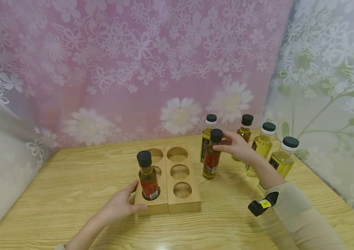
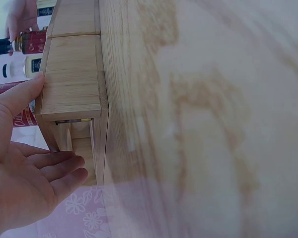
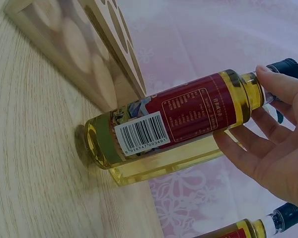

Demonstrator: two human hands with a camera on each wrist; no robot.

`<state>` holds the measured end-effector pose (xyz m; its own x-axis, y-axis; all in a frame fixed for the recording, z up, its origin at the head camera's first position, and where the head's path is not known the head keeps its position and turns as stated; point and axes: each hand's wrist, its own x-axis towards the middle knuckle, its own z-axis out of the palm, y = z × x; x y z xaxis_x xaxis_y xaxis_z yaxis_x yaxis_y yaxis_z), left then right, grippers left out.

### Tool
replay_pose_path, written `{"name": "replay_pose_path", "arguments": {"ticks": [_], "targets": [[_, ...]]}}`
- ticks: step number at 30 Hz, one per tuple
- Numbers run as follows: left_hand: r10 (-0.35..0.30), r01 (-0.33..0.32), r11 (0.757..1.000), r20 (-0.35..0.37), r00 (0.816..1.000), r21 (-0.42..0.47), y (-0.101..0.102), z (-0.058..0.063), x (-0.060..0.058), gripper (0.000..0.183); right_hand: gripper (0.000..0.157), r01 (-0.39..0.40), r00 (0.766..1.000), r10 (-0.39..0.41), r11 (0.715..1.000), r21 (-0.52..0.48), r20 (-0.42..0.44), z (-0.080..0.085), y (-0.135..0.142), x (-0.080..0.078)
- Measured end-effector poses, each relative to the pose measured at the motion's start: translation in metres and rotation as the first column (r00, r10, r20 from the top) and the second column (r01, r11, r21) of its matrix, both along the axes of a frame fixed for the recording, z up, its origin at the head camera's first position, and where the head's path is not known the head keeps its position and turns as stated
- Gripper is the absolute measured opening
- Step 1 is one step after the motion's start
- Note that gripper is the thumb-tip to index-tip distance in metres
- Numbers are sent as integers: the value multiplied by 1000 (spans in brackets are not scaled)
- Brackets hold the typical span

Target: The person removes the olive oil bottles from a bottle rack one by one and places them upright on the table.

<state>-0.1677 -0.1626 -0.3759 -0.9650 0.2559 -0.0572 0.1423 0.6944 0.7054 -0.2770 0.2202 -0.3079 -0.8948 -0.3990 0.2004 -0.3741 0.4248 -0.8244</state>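
My right hand (image 1: 236,147) holds a red-labelled oil bottle (image 1: 211,161) by its neck, thumb and fingers around it just under the black cap. The bottle stands nearly upright to the right of the wooden rack (image 1: 183,207); whether its base touches the table I cannot tell. In the right wrist view the bottle's barcode label (image 3: 144,134) faces the camera. A second red-labelled bottle (image 1: 149,184) sits in the rack's front left hole. My left hand (image 1: 117,205) touches the rack's front left corner, thumb along the front and relaxed fingers at the hollow side.
The rack is two blocks side by side, with round holes. Behind the held bottle stands a yellow oil bottle (image 1: 206,139). To the right are another red-labelled bottle (image 1: 244,133) and two yellow oil bottles (image 1: 261,147), near my right forearm. A flowered curtain (image 1: 127,86) borders the table's back.
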Motion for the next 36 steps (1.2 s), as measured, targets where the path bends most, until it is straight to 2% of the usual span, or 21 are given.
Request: {"name": "replay_pose_path", "arguments": {"ticks": [9,21,28,36], "targets": [[2,-2,1000,-8,1000,-22,0,1,1,97,64,25,999,-25,1000,19,29,-4,2,-1],[-7,7,1000,-10,1000,-11,0,1,2,97,55,3,997,-1,1000,-28,73,-7,8,-9],[-2,1,1000,-15,1000,-17,0,0,1,97,54,32,997,-32,999,-5,74,-8,12,-4],[-4,4,1000,-20,1000,-15,-1,-1,1,97,56,61,996,-59,998,-29,68,-6,19,9]]}}
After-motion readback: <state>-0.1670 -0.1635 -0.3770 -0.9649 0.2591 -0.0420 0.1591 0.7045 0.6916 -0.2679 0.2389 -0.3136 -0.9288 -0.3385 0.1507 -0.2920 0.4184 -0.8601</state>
